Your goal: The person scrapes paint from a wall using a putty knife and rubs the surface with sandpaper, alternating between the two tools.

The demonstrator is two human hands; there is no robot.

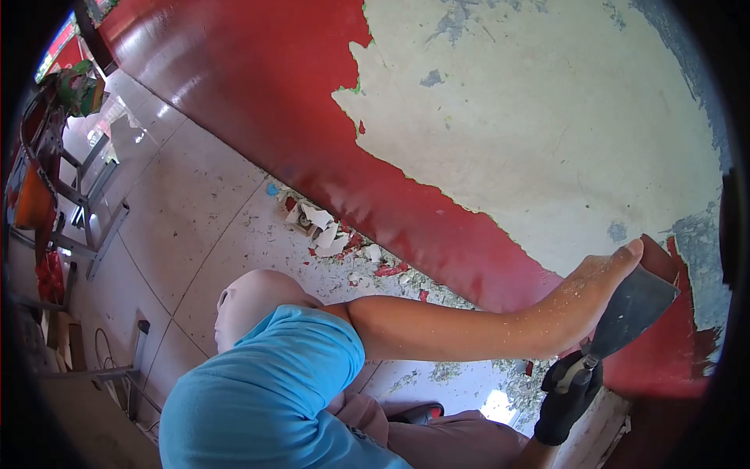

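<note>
My right hand (569, 399), in a black glove, is closed around the handle of a scraper (631, 311) with a broad dark blade. The blade points up and to the right, close to the wall. My bare left hand (605, 270) reaches across to the wall, just beside and partly behind the blade. Its thumb shows, but the blade and shadow hide most of the fingers, so I cannot tell whether they grip anything. Around both hands, the red coating (519, 277) has a ragged edge against the bare cream wall surface (531, 141).
Flakes and scraps of peeled coating (332, 234) lie on the tiled floor (195, 187) along the wall's foot. A chair (35, 191) and other metal-legged furniture stand on the left. Grey patches (703, 262) mark the wall at right.
</note>
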